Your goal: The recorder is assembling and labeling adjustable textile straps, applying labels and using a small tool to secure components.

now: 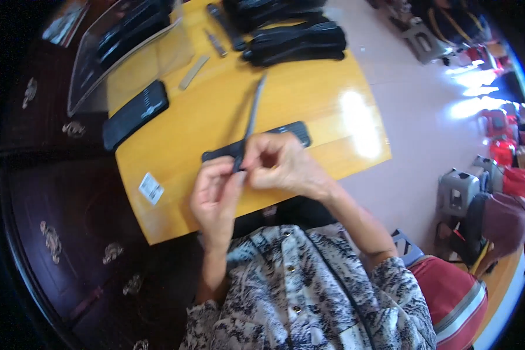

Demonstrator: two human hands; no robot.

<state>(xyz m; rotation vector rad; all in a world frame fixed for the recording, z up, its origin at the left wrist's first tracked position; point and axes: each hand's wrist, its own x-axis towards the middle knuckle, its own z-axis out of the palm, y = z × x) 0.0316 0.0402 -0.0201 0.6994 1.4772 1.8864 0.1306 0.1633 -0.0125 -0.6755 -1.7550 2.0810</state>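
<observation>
Near the front of the yellow table, my two hands meet around a slim grey strip (255, 105) with a dark lower end. My left hand (214, 192) pinches that dark end between thumb and fingers. Close against it, my right hand (286, 166) is closed, its fingertips on the same end. The strip points up and away, slightly tilted to the right; its exact kind does not show. Behind and partly hidden by my hands lies a long black flat object (297, 132) on the tabletop.
On the yellow table (198, 125) lie a black pouch (135, 115), a white label (151, 188), a tan strip (193, 72) and black bundles (297, 42). A clear plastic bin (81, 79) holds black items. Dark drawers stand left; stools (459, 192) and a person sit right.
</observation>
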